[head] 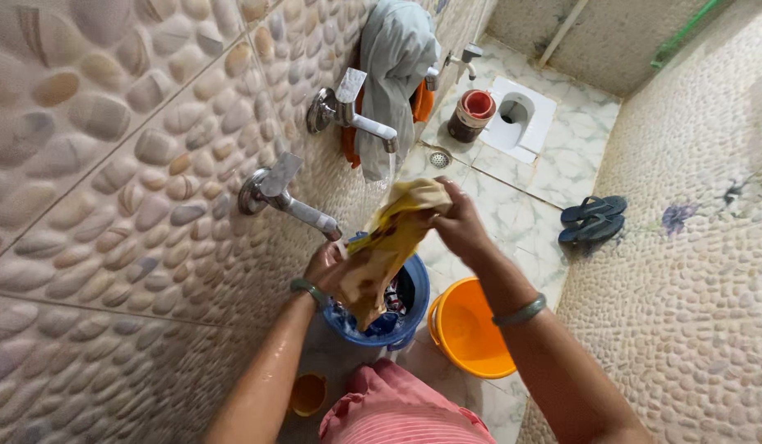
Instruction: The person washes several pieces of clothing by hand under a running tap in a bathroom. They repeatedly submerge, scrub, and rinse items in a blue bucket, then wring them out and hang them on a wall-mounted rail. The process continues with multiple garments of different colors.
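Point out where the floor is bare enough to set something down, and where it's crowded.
Bare tile lies between the orange bucket, the slippers and the floor drain. It is crowded under the taps: both hands wring a yellow cloth over the blue bucket.

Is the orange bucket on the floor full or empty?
Empty, as far as shows: the orange bucket stands upright beside the blue bucket, and its bare orange inside is visible, with no cloth; a thin film of water cannot be ruled out.

Head camera looks steeply down, close above hands.
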